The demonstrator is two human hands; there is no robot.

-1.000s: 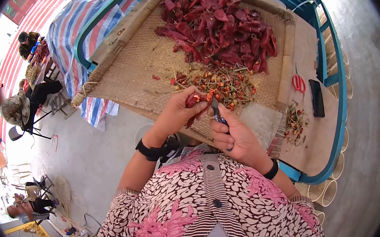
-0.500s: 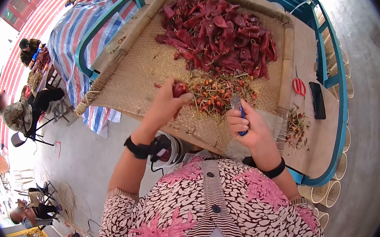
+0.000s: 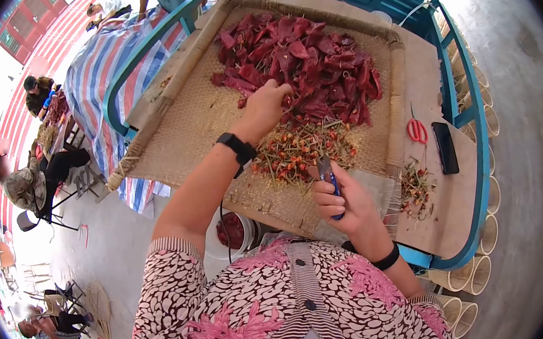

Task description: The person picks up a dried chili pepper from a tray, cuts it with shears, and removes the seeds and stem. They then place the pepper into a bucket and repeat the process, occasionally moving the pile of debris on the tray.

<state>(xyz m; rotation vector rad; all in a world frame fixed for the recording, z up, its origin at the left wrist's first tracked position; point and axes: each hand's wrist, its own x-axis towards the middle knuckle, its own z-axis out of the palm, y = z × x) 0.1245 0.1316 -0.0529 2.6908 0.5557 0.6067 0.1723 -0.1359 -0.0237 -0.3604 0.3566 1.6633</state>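
A heap of dark red dried chili peppers covers the far half of a woven tray. My left hand is at the heap's near edge, fingers bent down among the peppers. Its fingertips are partly hidden, so what they pinch cannot be made out. In my right hand are blue-handled snips, metal jaws pointing up and away from me. Beneath those jaws lies a pile of cut stems and orange-red caps.
Red-handled scissors, a black phone and more stem scraps lie on the board right of the tray. A white bucket with red peppers stands below its near edge. A teal metal rail borders the right side. Other people sit at left.
My left hand has left the pepper it held near the tray's left middle and moved up to the heap. The bucket's red contents now show. My right hand keeps the snips, slightly lower.
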